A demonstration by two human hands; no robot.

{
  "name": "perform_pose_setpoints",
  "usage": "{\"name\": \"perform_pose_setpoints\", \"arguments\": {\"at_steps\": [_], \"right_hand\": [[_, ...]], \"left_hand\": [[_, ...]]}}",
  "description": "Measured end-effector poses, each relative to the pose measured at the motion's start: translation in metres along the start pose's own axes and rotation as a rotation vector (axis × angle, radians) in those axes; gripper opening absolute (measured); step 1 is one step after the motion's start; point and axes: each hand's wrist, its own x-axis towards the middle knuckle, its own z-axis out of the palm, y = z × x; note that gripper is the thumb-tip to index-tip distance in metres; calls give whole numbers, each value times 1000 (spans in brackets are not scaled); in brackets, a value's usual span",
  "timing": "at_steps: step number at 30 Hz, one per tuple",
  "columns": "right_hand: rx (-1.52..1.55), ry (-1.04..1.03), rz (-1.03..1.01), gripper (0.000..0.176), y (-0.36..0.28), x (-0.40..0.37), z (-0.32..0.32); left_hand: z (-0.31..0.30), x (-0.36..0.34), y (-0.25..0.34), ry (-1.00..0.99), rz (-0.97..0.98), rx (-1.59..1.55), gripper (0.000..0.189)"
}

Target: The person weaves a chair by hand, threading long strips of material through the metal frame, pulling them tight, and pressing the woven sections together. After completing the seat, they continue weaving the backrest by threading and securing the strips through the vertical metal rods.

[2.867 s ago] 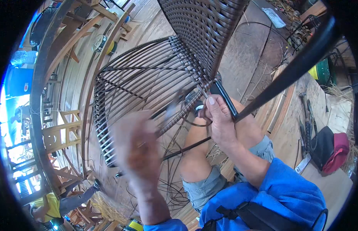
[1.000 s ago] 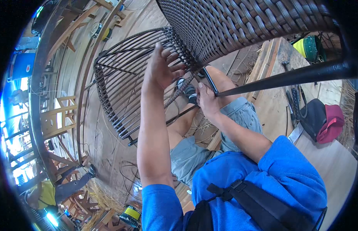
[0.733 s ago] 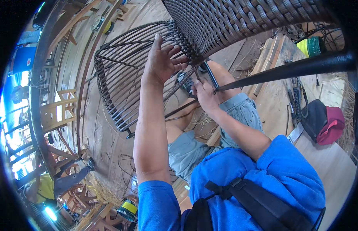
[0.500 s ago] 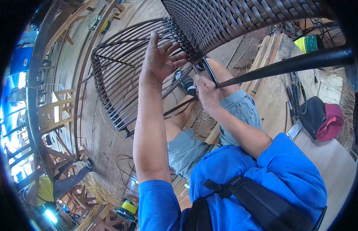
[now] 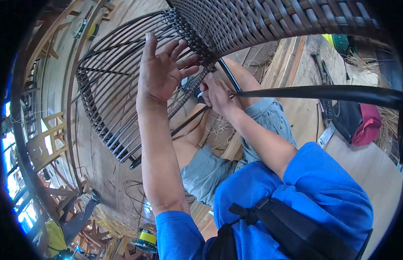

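Note:
A dark brown woven chair (image 5: pixel 270 21) lies tipped in front of me, with parallel strands (image 5: pixel 117 86) stretched across its open frame. My left hand (image 5: pixel 164 71) is raised over these strands, palm up and fingers spread, holding nothing. Close under the woven corner, my right hand (image 5: pixel 216 93) is closed on a thin brown weaving strand (image 5: pixel 192 131), part of which curves down to the left. Its fingertips are partly hidden. A black chair leg (image 5: pixel 314 92) extends right from beside this hand.
Tools (image 5: pixel 323 82) and a black and red cap (image 5: pixel 366 123) lie on the boards to the right. A yellow and green spool (image 5: pixel 147 238) stands low on the left. Another person (image 5: pixel 56 238) is at the lower left among wooden frames (image 5: pixel 47 143).
My right hand has moved slightly left and its fingers have curled in tighter near the woven corner. The left hand stays spread. The view has shifted, so the chair sits further left.

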Motion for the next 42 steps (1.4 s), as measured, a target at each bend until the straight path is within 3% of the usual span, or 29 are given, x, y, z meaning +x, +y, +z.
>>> {"name": "perform_pose_setpoints", "arguments": {"at_steps": [3, 9, 14, 18, 19, 23, 27, 30, 31, 34, 42], "right_hand": [[38, -50, 107, 47, 9, 6, 0], [64, -152, -4, 48, 21, 22, -7], [138, -85, 53, 29, 21, 26, -3], [163, -56, 48, 30, 18, 32, 0], [160, -44, 39, 30, 18, 32, 1], [123, -48, -41, 32, 16, 31, 1], [106, -70, -54, 42, 18, 30, -1], [53, -123, -95, 47, 18, 34, -5], [41, -142, -102, 46, 17, 33, -5], [153, -22, -123, 43, 22, 35, 3], [119, -50, -137, 29, 19, 32, -2]], "left_hand": [[1, -1, -1, 7, 9, 16, 103], [0, -1, -1, 18, 21, 36, 102], [4, -2, -7, 55, 69, 82, 99], [10, -3, -11, 146, 115, 59, 76], [14, -4, -11, 160, 130, 16, 61], [21, -12, -18, 238, 176, 23, 51], [26, -28, -33, 499, 345, 629, 38], [33, -48, -53, 566, 412, 986, 34], [34, -49, -58, 601, 461, 1391, 30], [48, -49, -64, 561, 429, 1801, 33], [47, -36, -74, 700, 420, 1826, 30]]}}
